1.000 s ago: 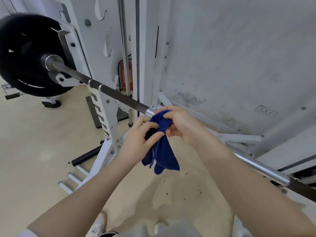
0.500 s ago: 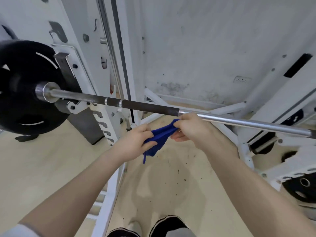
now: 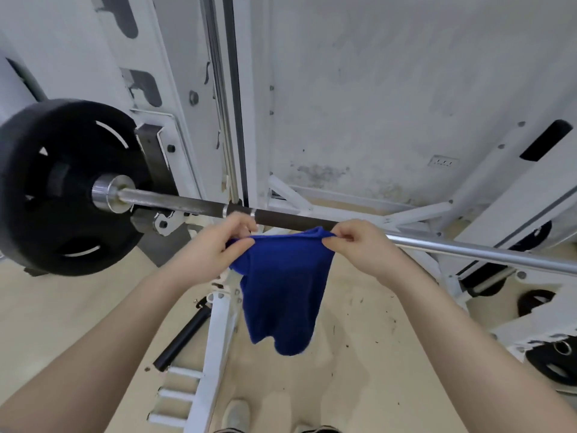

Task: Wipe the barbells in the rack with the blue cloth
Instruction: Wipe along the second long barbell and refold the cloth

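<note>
A steel barbell [image 3: 468, 253] lies across the white rack [image 3: 175, 142], with a black weight plate [image 3: 62, 185] on its left end. The blue cloth [image 3: 281, 289] hangs spread out just below and in front of the bar's dark knurled section. My left hand [image 3: 215, 245] pinches the cloth's upper left corner. My right hand [image 3: 359, 242] pinches its upper right corner. Both hands sit close under the bar; the cloth's top edge nearly reaches it.
White rack uprights and braces stand behind the bar against a stained wall. More black plates [image 3: 552, 360] are stored low at the right. A black handle [image 3: 184, 335] and white pegs [image 3: 178, 398] stick out low at the left. My shoes show at the bottom edge.
The cloth was bunched between my hands; they have moved apart, and it now hangs open below the bar. The view has turned to face the bar more squarely.
</note>
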The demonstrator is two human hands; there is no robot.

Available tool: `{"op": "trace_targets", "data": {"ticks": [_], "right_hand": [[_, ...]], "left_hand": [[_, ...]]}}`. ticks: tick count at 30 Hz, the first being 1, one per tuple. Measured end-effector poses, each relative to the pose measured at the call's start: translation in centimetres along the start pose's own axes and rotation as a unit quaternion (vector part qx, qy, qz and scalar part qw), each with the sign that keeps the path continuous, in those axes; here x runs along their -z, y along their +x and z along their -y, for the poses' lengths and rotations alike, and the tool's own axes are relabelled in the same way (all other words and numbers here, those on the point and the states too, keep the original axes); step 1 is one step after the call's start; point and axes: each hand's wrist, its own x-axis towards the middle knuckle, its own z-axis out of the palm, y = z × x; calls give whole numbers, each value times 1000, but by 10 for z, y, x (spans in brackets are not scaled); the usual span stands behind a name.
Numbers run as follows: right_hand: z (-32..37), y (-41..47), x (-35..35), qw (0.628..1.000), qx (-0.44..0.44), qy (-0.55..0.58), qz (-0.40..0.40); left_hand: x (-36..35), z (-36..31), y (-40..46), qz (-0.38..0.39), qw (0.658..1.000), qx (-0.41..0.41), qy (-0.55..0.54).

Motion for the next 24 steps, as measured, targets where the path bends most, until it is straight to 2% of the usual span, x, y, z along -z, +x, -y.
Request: {"op": "trace_targets", "data": {"ticks": [2, 4, 7, 11, 13, 14, 16, 17, 19, 21, 24], "right_hand": [[11, 5, -17, 992, -21, 126, 15], [23, 15, -35, 986, -28, 166, -9], [48, 42, -51, 976, -6, 178, -128], [80, 87, -51, 942, 21, 200, -267], [83, 99, -59, 955, 17, 94, -280], [80, 101, -67, 958, 32, -26, -285], [69, 97, -98, 925, 114, -270, -244], [62, 94, -116, 903, 148, -347, -204], [56, 94, -142, 887, 140, -408, -166], [61, 105, -150, 881, 103, -429, -169], [78, 122, -162, 865, 113, -458, -171]], "left_hand": [[21, 6, 11, 17, 1000, 19, 12], [41, 12, 23, 25, 997, 30, 66], [65, 18, 46, -46, 996, 7, 76], [81, 21, 88, -113, 993, -5, -18], [81, 34, 94, -103, 995, -3, 10], [78, 44, 92, -89, 994, -9, 57], [74, 66, 78, -19, 985, -17, 171], [71, 77, 71, 26, 976, -19, 216], [65, 95, 64, 81, 957, -40, 277], [61, 101, 65, 71, 951, -54, 296], [61, 102, 72, 59, 955, -26, 289]]}}
